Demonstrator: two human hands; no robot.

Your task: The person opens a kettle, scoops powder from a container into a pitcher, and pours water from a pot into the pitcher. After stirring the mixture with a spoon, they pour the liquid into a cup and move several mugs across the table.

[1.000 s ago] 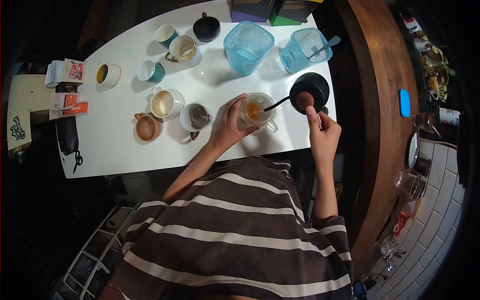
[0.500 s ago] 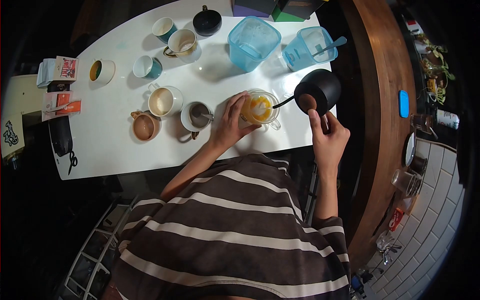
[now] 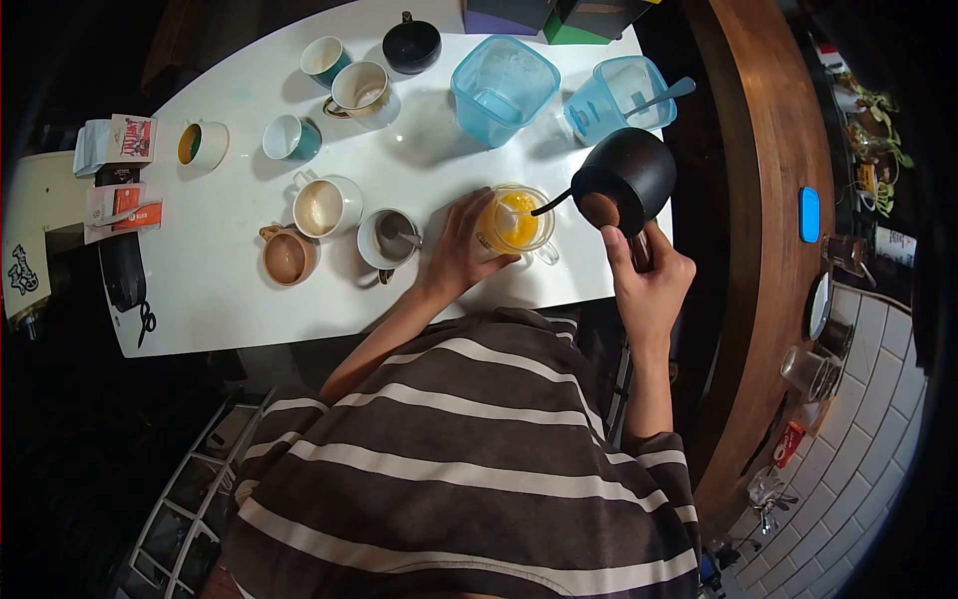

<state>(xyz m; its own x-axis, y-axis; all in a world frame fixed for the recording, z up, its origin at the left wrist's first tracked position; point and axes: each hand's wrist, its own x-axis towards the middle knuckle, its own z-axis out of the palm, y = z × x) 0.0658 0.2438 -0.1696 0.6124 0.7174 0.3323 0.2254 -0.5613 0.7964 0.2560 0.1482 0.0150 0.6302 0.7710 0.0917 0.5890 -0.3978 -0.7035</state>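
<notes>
My left hand (image 3: pixel 459 243) is wrapped around the left side of a clear glass mug (image 3: pixel 547 232) on the white table. Inside the mug are a yellow-orange content (image 3: pixel 520 232) and something pale, perhaps a spoon. My right hand (image 3: pixel 651 285) grips the handle of a black gooseneck kettle (image 3: pixel 641 178), tilted to the left. The kettle's thin spout (image 3: pixel 552 204) points over the mug's rim. Most of the handle is hidden by my fingers. Just left of my left hand stands a white mug (image 3: pixel 368 251) with a spoon in it.
Several mugs, among them a brown cup (image 3: pixel 289 257) and a black cup (image 3: pixel 412 46), stand on the table's left half. Two blue translucent containers (image 3: pixel 506 84) are behind the glass mug; one holds a spoon. A wooden counter (image 3: pixel 763 200) runs along the right.
The kettle and my right hand have shifted slightly left, and the kettle is tipped a little differently. The mug's content looks more evenly yellow. My left hand stays on the mug.
</notes>
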